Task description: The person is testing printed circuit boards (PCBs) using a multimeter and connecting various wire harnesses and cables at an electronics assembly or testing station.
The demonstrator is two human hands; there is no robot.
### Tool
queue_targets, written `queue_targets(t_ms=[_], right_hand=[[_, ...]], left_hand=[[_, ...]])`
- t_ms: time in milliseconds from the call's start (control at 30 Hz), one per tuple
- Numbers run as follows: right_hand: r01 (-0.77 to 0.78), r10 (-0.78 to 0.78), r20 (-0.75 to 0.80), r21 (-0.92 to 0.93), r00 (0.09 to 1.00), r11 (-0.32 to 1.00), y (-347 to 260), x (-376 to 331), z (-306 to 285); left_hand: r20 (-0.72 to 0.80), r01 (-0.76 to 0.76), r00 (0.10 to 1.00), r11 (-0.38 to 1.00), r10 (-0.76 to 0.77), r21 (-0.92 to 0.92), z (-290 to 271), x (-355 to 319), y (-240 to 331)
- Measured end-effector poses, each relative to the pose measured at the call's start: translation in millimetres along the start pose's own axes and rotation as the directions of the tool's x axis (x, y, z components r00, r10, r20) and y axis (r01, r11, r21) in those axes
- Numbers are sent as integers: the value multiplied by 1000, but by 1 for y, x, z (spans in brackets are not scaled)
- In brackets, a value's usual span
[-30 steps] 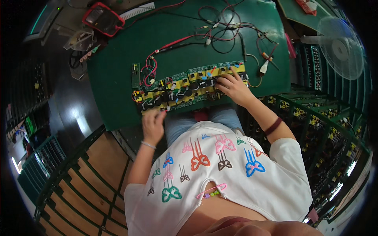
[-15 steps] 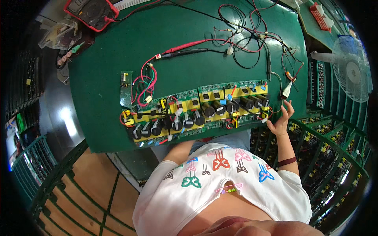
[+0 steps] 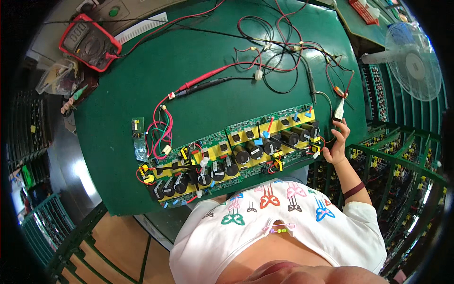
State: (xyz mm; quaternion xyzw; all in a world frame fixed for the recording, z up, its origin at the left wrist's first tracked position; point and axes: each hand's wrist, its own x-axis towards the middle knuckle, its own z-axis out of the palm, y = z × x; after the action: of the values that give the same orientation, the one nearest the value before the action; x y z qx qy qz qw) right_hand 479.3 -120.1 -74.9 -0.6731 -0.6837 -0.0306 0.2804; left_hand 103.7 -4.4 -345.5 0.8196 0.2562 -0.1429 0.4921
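Green mat covers the bench [image 3: 142,94]; two long green-and-yellow circuit boards lie end to end on it near the front edge. Left board [image 3: 189,173] sits lower and nearer the person's left; right board [image 3: 272,137] runs up toward the bench's right edge. Both carry rows of black cylindrical capacitors.

Right hand [image 3: 336,144] is at the right end of the right board, at the bench edge. Its fingers are curled, tips touching the board's end by a black part and some red wiring; whether they pinch anything, cannot tell. A dark band sits on that forearm. Left hand not in view.

Against half a second ago: right hand sits in much the same place at the board's right end, fingers curled about as before. Left hand was out of sight then too. A second ago both hands were visible, right hand resting on top of the boards, left hand at the front edge near the person's lap. Boards themselves appear unmoved on the mat.

Around: small narrow green board [image 3: 138,139] stands off the left board's far corner, tied in by red and green wires. Red and black probe leads [image 3: 213,78] cross the mat's middle. Red-cased multimeter [image 3: 90,42] sits at far left. White pedestal fan [image 3: 414,61] stands off to the right.
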Motion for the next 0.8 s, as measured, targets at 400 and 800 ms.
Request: queue_targets(t_ms=[400,800], right_hand=[[33,-38,-142,-38,989,999,-2,-1,-6],[140,-151,-151,-86,977,986,-9,0,0]], left_hand=[[4,-235,972,972,235,32,-21,2,16],[-34,-247,969,957,245,-152,20,-72,53]])
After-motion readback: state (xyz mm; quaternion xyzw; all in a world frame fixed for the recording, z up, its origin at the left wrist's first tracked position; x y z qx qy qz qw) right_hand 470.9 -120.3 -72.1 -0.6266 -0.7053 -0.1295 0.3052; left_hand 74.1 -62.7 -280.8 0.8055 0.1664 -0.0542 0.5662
